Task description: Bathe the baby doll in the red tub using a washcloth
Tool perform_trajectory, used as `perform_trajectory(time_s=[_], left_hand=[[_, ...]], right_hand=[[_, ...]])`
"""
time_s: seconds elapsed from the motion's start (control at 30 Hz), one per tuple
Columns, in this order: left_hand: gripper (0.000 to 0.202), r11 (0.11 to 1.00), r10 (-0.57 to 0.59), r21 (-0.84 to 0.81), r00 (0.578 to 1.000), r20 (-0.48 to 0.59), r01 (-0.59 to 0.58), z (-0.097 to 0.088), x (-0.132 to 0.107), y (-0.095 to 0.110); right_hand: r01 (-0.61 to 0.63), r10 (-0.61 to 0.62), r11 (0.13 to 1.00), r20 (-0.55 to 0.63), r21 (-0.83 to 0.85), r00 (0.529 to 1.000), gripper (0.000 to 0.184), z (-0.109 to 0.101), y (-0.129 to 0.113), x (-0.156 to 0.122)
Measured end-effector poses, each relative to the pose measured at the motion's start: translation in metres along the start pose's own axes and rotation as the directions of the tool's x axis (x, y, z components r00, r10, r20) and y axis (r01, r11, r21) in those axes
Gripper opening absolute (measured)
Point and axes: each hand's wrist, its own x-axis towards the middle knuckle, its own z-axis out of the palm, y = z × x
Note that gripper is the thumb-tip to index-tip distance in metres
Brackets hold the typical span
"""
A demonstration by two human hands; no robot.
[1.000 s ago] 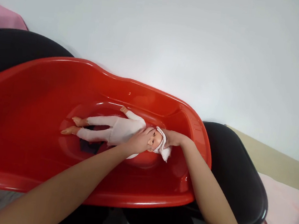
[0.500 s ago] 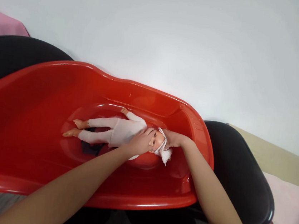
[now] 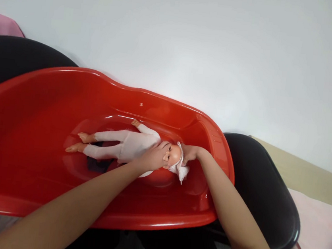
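A baby doll (image 3: 127,146) in a pale pink suit lies on its back in the hollow of a red plastic tub (image 3: 34,125), feet to the left, head to the right. My left hand (image 3: 153,157) rests over its chest and neck, fingers curved around it. My right hand (image 3: 191,153) is at the top of the doll's head, pinching a small white cloth (image 3: 180,168) that wraps the head. A dark patch (image 3: 97,164) shows under the doll's legs.
The tub sits across two black rounded seats, one at the left (image 3: 17,57) and one at the right (image 3: 263,191). A white wall fills the background. A pink cloth (image 3: 0,25) shows at far left, and a pale pink surface (image 3: 321,234) at lower right.
The white cloth has shifted slightly down and back around the doll's head under my right hand. My left hand stays on the chest. The view has drifted a little.
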Motion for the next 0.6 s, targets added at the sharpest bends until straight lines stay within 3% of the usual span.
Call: perform_trajectory(time_s=[0.13,0.33,0.5,0.6], left_hand=[[0.069,0.999,-0.049,-0.005,0.998,0.026,0.049,-0.003,0.0,0.002],[0.059,0.999,-0.051,-0.017,0.999,0.003,0.051,-0.001,0.001,-0.004],[0.063,0.998,-0.057,0.034,0.998,0.041,0.056,-0.008,-0.001,0.003],[0.062,0.998,-0.048,0.048,0.998,0.037,0.046,-0.009,-0.001,0.003]], right_hand=[[-0.222,0.225,0.974,0.099,-0.042,0.969,0.023,0.002,0.003,0.006],[-0.258,0.259,0.962,-0.005,0.088,0.966,0.012,-0.002,-0.003,0.007],[-0.227,0.344,0.89,-0.254,0.396,0.904,0.027,0.001,-0.013,0.012],[-0.233,0.402,0.807,-0.216,0.542,0.89,0.041,0.007,-0.015,0.015]])
